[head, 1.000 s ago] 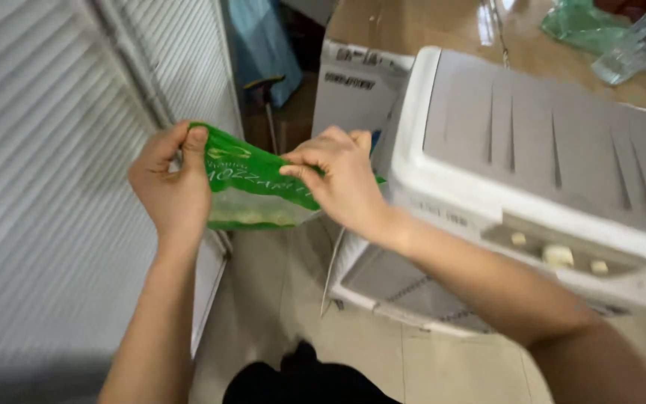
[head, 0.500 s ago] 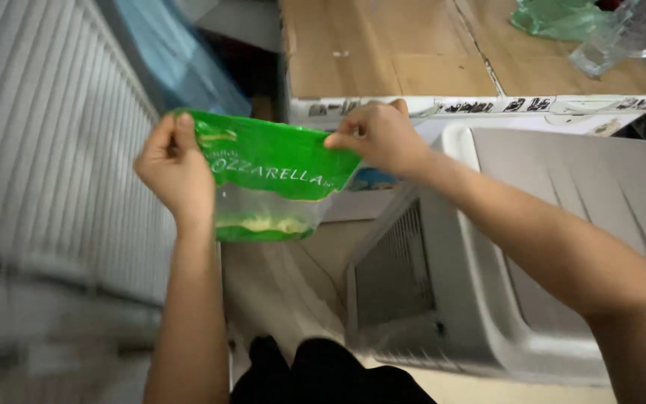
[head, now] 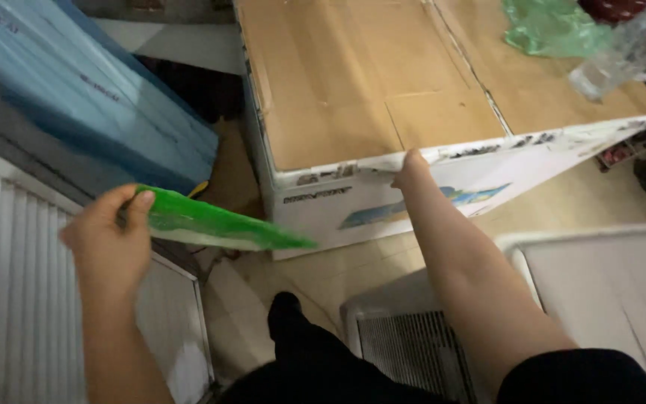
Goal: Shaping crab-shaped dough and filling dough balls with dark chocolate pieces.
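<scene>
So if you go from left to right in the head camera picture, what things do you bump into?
Left hand → green pouch → right hand → crumpled green bag → clear plastic bottle.

green plastic bag (head: 211,223) | flat, edge-on | pinched at one end, midair

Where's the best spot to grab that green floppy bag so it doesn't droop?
Probably the free far end of the green bag, coming from its right. The left hand pinches only the near end, so the bag sticks out sideways, nearly flat and unsupported toward the cardboard box. A second grip there would level it. The right hand rests on the box's edge.
</scene>
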